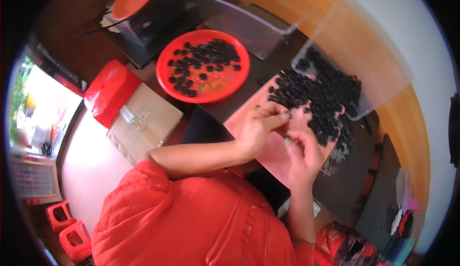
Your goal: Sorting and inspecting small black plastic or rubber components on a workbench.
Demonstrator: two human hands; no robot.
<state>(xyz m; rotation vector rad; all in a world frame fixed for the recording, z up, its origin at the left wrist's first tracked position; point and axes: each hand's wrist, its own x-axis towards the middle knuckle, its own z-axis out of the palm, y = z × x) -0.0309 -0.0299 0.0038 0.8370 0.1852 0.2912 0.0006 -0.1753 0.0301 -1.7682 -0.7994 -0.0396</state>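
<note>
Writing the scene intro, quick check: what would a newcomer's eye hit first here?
Likely the heap of small black pieces, right of centre, by a clear bin and partly on a pink sheet. Next, the round red tray at upper centre, with more black pieces scattered in it. Then the left hand and right hand, fingertips close together over the sheet.

The person's bare left forearm (201,158) crosses in front of the body toward three o'clock, the wrist bending so the bare left hand (262,126) points toward two. Its thumb and forefinger are drawn close at the tips. Near it, at four o'clock, I see the bare right hand (306,158), fingers curled, thumb toward eleven, its bare right forearm (301,211) pointing to twelve. Whether either grip fully closes, I can't tell.
</note>
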